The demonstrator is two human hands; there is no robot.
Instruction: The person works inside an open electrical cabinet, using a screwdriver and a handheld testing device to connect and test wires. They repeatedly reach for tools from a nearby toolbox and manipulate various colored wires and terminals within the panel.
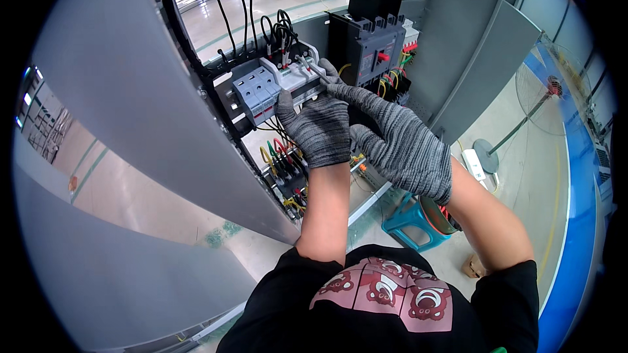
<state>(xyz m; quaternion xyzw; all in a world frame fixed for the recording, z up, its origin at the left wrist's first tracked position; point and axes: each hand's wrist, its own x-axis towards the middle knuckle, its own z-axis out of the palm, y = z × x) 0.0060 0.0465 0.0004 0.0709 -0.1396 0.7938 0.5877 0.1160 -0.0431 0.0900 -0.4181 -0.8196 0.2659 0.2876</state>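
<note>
Both my hands wear grey-black knitted gloves and work at a grey multi-pole switch block (256, 91) inside an open metal cabinet. My left hand (318, 132) is closed at the block's front edge, its thumb up against the housing and its other fingers partly hidden. My right hand (402, 144) reaches in from the right, closed around a slim metal-shafted screwdriver (315, 69). The shaft's tip lies at the terminals on the block's right part, near the black wires (284, 29) with pale sleeves. My fingers hide the handle.
Right of the block sits a large grey circuit breaker (379, 55) with a red knob. Coloured wires (278, 157) hang below. Grey door panels (131, 104) curve along the left. On the floor stand a turquoise stool (415, 225), a white power strip (473, 164) and a fan (485, 155).
</note>
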